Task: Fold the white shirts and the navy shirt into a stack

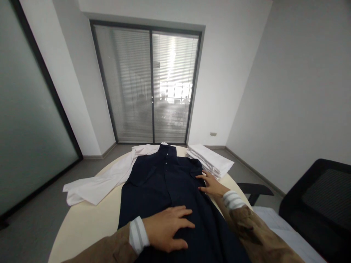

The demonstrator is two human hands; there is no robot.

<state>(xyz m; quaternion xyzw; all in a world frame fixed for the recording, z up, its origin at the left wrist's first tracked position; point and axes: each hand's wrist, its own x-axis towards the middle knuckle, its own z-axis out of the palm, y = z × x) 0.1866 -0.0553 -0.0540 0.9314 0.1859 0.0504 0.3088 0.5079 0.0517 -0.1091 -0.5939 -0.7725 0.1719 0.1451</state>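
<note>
A dark navy button-front shirt (153, 186) lies spread out on a pale round table (82, 226), its collar at the far end. My left hand (168, 228) is over the lower front of the shirt, fingers spread and nothing held. Toward the shirt's right edge, near the chest pocket flap, my right hand (212, 184) has its fingers apart on or just above the fabric. Under the navy shirt, a white garment (109, 179) sticks out to the left, one sleeve stretched across the table. Whether either palm presses the cloth I cannot tell.
A folded stack of white cloth (211, 160) sits at the table's far right edge. On the right stands a black office chair (320, 197), with white fabric (274, 223) beside it. Glass doors with blinds (148, 84) are in the wall ahead.
</note>
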